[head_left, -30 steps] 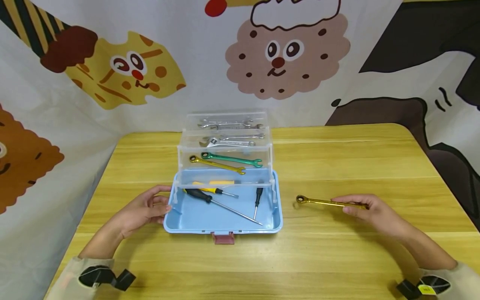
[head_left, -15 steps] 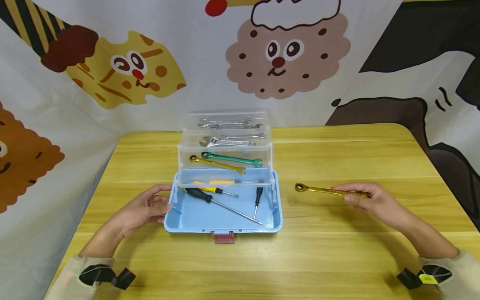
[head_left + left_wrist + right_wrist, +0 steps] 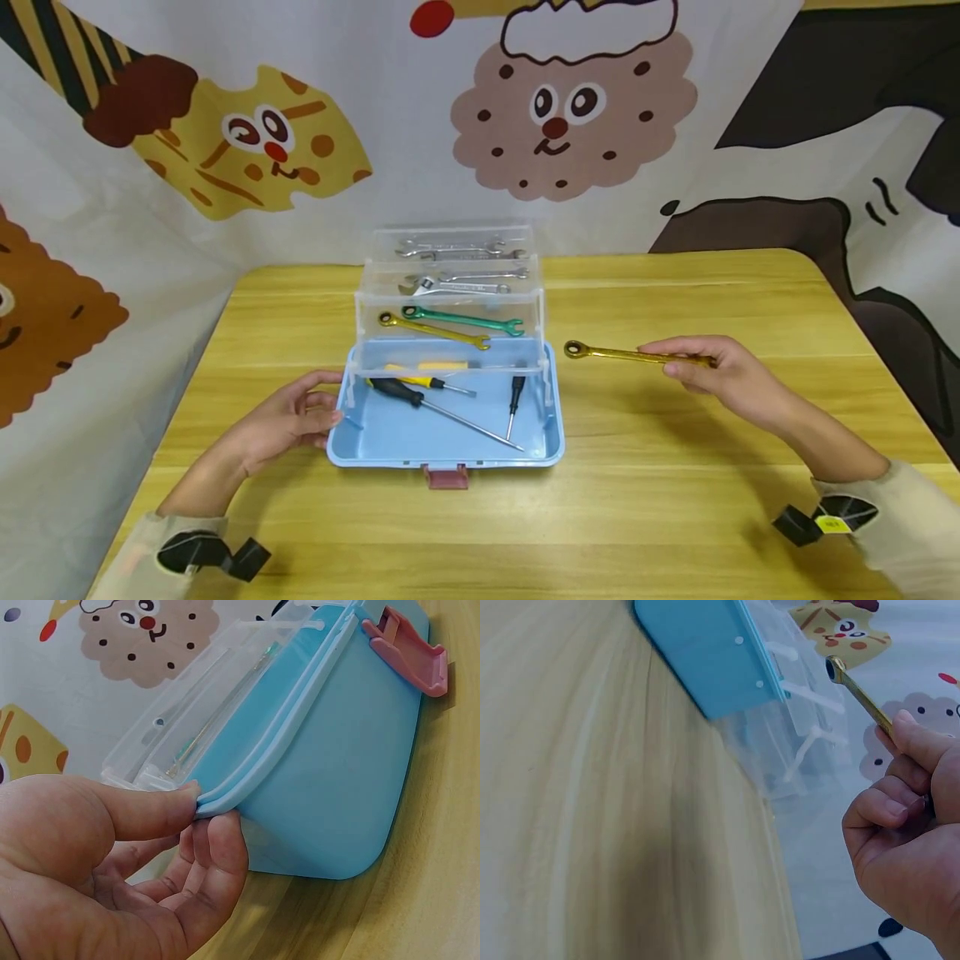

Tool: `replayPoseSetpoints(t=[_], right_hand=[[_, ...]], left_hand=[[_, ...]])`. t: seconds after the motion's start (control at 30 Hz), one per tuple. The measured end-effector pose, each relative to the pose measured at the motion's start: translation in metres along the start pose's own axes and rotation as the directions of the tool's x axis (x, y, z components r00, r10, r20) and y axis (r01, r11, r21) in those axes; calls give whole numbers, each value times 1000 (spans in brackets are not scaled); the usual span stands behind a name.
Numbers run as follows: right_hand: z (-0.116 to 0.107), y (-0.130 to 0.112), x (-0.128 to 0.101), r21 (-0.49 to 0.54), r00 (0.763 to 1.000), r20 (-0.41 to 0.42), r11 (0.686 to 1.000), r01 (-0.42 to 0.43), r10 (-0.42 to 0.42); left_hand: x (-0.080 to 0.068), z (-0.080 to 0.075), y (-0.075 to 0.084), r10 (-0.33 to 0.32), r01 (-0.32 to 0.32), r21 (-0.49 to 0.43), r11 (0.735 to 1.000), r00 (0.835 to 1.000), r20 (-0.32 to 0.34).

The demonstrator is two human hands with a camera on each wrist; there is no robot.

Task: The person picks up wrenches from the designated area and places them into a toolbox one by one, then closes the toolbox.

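A blue toolbox (image 3: 442, 433) stands on the table with its clear tiered trays (image 3: 450, 367) raised at the back. My left hand (image 3: 288, 417) pinches the box's left rim between thumb and fingers, as the left wrist view (image 3: 150, 862) confirms. To the right of the box, my right hand (image 3: 720, 371) holds a gold ratchet wrench (image 3: 607, 353) above the table, ring end pointing left. Another gold wrench (image 3: 435, 329) and a green wrench (image 3: 465, 317) lie in the lowest tray. Silver wrenches (image 3: 457, 287) occupy the upper trays.
In the box's bottom lie a long black screwdriver (image 3: 457, 422), a small black screwdriver (image 3: 516, 400) and yellow-handled ones (image 3: 427, 381). A pink latch (image 3: 447, 477) hangs at the front. Behind the wooden table (image 3: 675, 517) hangs a cartoon-printed cloth (image 3: 412, 125).
My right hand has moved up and to the left with the gold wrench, bringing it nearer the trays. My left hand has stayed on the box rim.
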State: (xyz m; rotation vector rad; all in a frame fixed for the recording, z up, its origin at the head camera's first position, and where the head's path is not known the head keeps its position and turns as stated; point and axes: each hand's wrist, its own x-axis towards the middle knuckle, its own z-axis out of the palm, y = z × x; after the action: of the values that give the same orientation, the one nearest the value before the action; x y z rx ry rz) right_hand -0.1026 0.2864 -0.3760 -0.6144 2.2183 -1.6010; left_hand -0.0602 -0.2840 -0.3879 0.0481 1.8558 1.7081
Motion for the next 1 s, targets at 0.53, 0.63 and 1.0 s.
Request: replayPoseSetpoints(t=[0.53,0.63,1.0], right_hand=[[20,-23,43,-29,1000,9,999,-15,15],[25,-27,51,-53,1000,20,999,-12,13],[44,-42,78,-126,997,66,992,-24,33]], left_hand=[[0,-1,-1,14,-13,-20,1000,1000,20],[0,-1,0,13,-12,-16,1000,1000,20],[0,-1,0,9,-9,-10,1000,1000,18]])
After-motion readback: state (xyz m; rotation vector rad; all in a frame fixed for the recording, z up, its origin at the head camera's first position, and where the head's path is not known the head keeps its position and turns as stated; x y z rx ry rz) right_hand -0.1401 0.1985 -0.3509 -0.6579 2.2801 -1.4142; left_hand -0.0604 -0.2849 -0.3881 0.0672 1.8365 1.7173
